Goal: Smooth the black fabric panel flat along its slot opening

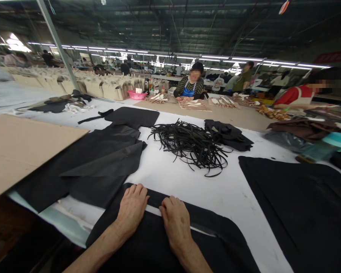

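A large black sheet of material [216, 218] lies before me at the table's near edge, its far border forming a band with a pale strip [201, 230] along it. My left hand [133, 208] presses on this band left of centre, its fingers curled over the material. A short way to the right, my right hand [176, 222] is bent in a closed grip on the same band. Both sets of fingertips are partly hidden. Between the hands another stretch of the pale strip shows.
A heap of thin black strips [190, 144] lies beyond my hands. Black pieces [102, 159] are spread at left beside a tan board [25, 148]. Another black sheet [307, 201] and a teal-lidded bottle [326, 148] are at right. A co-worker [190, 85] sits across the table.
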A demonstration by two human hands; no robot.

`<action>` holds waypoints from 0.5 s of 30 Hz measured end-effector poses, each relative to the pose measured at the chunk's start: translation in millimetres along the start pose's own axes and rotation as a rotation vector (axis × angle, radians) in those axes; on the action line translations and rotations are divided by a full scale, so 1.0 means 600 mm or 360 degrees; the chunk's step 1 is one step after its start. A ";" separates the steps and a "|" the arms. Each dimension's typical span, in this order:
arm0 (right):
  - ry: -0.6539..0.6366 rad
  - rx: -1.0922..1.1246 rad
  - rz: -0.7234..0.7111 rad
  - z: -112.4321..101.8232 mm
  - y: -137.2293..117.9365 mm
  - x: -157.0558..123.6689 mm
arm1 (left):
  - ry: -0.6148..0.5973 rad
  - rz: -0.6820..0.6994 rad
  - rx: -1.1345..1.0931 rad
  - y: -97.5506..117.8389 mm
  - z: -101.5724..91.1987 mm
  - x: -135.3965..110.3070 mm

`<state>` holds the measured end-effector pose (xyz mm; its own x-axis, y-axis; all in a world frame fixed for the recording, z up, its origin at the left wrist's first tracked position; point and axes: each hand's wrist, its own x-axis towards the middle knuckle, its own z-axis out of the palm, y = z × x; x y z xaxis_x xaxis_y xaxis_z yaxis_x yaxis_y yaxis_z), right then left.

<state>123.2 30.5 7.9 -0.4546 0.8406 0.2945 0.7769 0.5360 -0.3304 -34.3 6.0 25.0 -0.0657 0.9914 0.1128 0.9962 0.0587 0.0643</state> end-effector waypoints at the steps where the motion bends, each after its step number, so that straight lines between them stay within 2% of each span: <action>1: 0.0003 0.0000 -0.0003 0.000 0.000 0.000 | 0.0001 0.0000 0.0001 0.000 0.000 0.001; 9: -0.0066 0.0018 0.0018 -0.005 -0.002 0.002 | -0.0007 0.0032 -0.0002 -0.003 0.003 0.003; 15: -0.0024 0.0017 -0.0013 -0.005 -0.001 0.001 | -0.0049 0.0068 -0.0034 -0.011 -0.001 0.011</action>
<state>123.6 30.2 10.9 -0.4675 0.8373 0.2834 0.7685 0.5434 -0.3378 -41.6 12.0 26.0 -0.0210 0.9961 0.0854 0.9966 0.0141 0.0814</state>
